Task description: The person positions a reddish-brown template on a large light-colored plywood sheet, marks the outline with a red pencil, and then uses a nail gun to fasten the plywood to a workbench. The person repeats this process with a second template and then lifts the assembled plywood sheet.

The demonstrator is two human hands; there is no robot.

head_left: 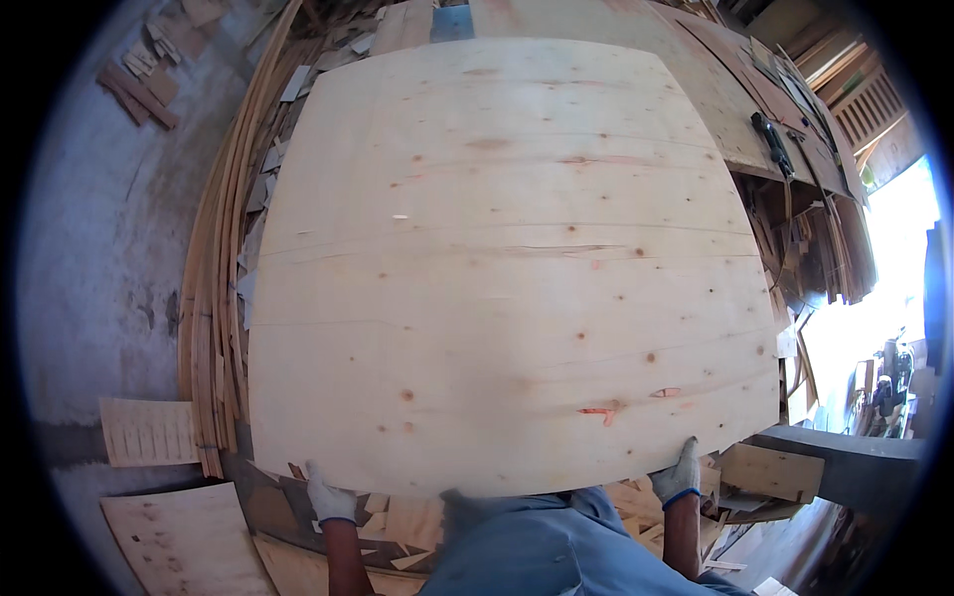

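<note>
A large pale plywood sheet (497, 288) with scattered brown knots and a few reddish marks fills the middle of the view. At the left end of its near edge is my left hand (330, 497), in a light knit glove with a blue cuff. The thumb lies on the top face and the other fingers are hidden beneath. My right hand (678, 477), gloved alike, grips the same edge farther right, thumb up on the face. The sheet's near edge lies close in front of my body, and its far part reaches over a wooden bench top (616, 35).
Long thin wood strips (214, 258) lean along the left wall (99, 248). A dark hand-held tool (773, 144) rests on the bench at the right. Plywood offcuts (770, 472) lie at lower right, and a smaller board (189, 541) at lower left. Bright daylight enters at the right.
</note>
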